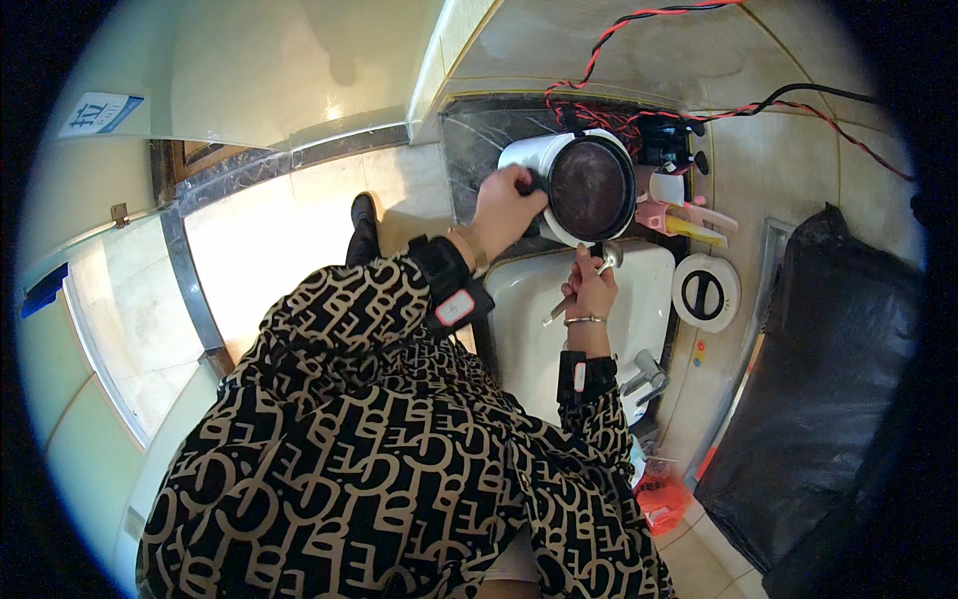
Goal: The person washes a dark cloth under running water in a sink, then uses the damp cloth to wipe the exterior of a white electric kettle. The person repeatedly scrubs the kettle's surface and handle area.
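Observation:
A white pot (532, 152) with a black rim and a dark brown inside sits on the dark counter (471, 160), tilted so its mouth faces me. My left hand (507, 210) is closed at its left side, fingers on a black side handle. Below the rim, my right hand (593, 290) is closed round a metal spoon (611, 257). The spoon's bowl points up beside the pot's lower edge, and its handle slants down past my fingers. That hand's fingertips come close to a black handle at the rim; I cannot tell whether they touch it.
A white sink (534, 275) with a metal faucet (649, 377) lies under my right hand. Right of it stand a round white lid (706, 293) with a black grip and pink and yellow handles (697, 231). Red-black wires (599, 115) run behind the pot. A black plastic sheet (818, 389) covers the right.

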Available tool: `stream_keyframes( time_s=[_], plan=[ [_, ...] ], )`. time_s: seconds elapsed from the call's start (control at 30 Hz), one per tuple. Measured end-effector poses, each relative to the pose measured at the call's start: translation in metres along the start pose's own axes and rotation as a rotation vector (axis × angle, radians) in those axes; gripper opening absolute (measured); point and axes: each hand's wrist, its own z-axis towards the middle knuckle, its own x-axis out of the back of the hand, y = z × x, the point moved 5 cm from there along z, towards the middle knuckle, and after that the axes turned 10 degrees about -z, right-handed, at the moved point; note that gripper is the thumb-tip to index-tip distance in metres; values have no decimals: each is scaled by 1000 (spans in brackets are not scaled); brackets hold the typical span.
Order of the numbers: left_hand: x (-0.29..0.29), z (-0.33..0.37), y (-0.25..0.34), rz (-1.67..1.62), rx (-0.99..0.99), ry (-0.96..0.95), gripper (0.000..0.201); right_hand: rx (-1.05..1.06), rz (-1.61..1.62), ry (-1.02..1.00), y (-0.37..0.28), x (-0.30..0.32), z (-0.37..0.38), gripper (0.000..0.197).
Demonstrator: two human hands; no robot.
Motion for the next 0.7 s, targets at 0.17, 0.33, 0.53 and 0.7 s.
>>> stream_keyframes(
  time_s=[0.17, 0.33, 0.53, 0.7],
  plan=[
    [1, 71, 13, 148, -184, -165, 31, 2, 22, -14, -1, -1, -1, 34],
    [-8, 93, 22, 253, -220, -261, 30, 4, 42, -23, -3, -3, -2, 34],
    [-2, 34, 1, 22, -89, 40, 20, 5, -6, 10, -5, -3, -3, 31],
    [-4, -22, -20, -1, 56, 153, 29, 3, -49, 9, -3, -2, -2, 30]
  ],
)
